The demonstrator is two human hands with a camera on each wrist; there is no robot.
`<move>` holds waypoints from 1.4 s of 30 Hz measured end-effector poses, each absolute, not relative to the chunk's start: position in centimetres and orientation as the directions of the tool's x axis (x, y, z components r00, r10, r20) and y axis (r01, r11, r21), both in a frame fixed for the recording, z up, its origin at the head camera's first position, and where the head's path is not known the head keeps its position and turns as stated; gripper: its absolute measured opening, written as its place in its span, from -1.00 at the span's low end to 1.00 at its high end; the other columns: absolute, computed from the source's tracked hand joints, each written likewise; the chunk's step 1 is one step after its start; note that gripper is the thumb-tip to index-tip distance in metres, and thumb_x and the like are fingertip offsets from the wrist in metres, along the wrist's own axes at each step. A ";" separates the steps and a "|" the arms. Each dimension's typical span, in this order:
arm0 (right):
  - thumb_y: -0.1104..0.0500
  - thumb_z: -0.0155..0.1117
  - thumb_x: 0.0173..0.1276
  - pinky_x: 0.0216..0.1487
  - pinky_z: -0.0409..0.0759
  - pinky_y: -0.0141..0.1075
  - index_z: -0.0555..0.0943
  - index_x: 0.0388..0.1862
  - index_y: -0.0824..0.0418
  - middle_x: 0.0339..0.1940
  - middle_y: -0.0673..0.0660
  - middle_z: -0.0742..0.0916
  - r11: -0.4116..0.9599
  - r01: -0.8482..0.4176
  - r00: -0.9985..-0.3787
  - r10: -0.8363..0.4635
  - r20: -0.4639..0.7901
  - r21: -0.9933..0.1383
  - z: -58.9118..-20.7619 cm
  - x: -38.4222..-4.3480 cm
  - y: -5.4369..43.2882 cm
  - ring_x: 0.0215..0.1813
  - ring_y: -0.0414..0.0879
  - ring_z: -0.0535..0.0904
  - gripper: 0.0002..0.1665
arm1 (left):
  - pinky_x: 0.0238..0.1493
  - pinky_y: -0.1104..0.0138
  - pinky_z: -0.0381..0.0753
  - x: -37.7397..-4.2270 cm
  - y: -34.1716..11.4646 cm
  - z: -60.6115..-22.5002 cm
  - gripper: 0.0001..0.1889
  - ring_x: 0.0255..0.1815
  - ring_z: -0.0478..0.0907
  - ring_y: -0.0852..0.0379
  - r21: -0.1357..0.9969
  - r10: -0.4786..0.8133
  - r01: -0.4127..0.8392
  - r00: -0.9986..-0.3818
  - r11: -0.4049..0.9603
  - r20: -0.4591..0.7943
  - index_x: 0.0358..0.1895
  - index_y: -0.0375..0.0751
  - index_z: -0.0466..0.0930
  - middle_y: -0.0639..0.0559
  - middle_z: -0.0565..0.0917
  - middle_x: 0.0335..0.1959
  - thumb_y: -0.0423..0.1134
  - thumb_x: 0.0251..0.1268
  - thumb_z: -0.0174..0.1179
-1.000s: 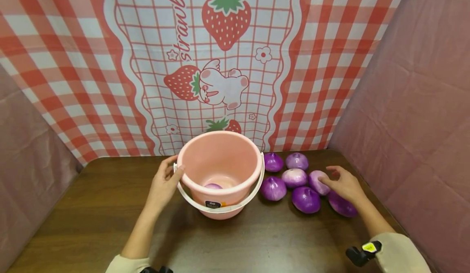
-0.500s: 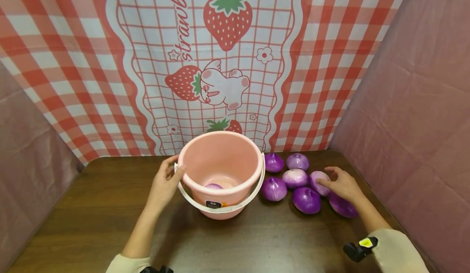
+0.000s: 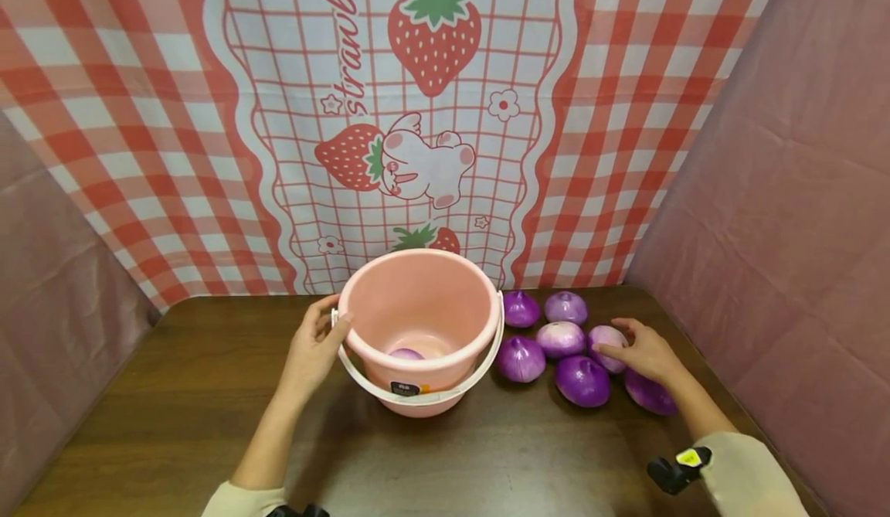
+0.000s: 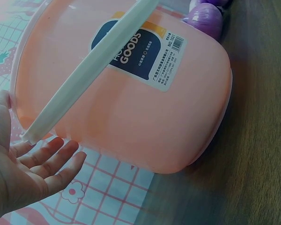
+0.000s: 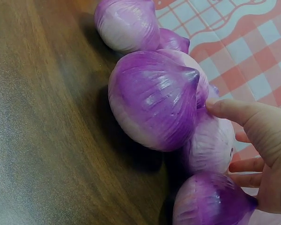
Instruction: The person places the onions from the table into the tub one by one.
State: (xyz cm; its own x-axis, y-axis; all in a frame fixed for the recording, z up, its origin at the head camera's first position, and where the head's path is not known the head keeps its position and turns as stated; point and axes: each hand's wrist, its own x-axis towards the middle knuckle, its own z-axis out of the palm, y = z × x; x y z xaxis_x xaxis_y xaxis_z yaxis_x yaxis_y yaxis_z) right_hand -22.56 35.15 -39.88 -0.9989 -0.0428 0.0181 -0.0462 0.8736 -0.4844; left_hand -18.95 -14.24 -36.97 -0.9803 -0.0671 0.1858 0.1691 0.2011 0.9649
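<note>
Bucket rim (image 3: pixel 445 361) held by left fingers (image 4: pixel 61 158), right fingers (image 5: pixel 250 165) pinching onion (image 3: pixel 605 337), table edge (image 3: pixel 643 298) near

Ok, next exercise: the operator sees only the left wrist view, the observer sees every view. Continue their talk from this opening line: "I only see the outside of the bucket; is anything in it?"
Observer: Yes, the head view shows a purple onion-like thing at the bottom, partly hidden by the bucket's near wall.
Operator: And what is being reached for out of my sight?
Observer: The right hand is at a pale onion; I can't tell whether it grips it.
Operator: How many lie outside in all?
Observer: Seven onions, all on the table, to the bucket's right in the head view.
</note>
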 end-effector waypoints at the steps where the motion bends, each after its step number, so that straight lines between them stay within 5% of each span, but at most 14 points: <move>1: -0.23 0.27 0.17 -0.07 0.52 0.05 0.30 0.25 0.46 0.07 0.53 0.54 0.874 -0.049 -0.999 -0.045 0.020 -0.484 -39.9 -22.6 35.1 0.05 0.31 0.50 -0.05 | -0.30 0.43 0.60 -18.9 -14.2 -36.9 -0.53 -0.38 0.55 0.41 0.965 -0.067 0.168 -0.981 0.201 0.184 0.29 -0.16 0.28 -0.39 0.55 0.06 -0.19 0.36 0.07; 28: -0.24 0.29 0.15 -0.07 0.53 0.04 0.22 0.31 0.45 0.11 0.55 0.49 0.871 -0.016 -0.993 -0.072 -0.096 -0.491 -39.7 -22.9 35.2 0.06 0.31 0.49 0.01 | -0.28 0.49 0.56 -19.0 -14.2 -37.0 -0.54 -0.34 0.54 0.45 0.958 -0.074 0.175 -0.978 0.227 0.196 0.28 -0.18 0.29 -0.37 0.55 0.07 -0.18 0.36 0.07; 42: -0.27 0.25 0.17 -0.11 0.55 -0.01 0.23 0.29 0.45 0.07 0.50 0.54 0.874 -0.028 -0.997 -0.062 -0.054 -0.484 -39.3 -22.8 35.7 0.00 0.24 0.52 0.00 | -0.25 0.46 0.58 -19.0 -14.2 -37.1 -0.54 -0.28 0.56 0.39 0.953 -0.074 0.187 -0.975 0.240 0.210 0.28 -0.20 0.28 -0.37 0.56 0.07 -0.19 0.36 0.07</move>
State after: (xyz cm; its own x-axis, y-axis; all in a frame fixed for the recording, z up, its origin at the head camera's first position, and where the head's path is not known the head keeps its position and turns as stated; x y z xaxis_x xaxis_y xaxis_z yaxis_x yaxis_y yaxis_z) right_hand -22.82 35.69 -39.32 -0.9966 -0.0621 -0.0539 -0.0283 0.8744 -0.4845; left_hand -19.03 -14.18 -37.07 -0.9749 -0.0735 0.2103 0.1874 0.2399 0.9525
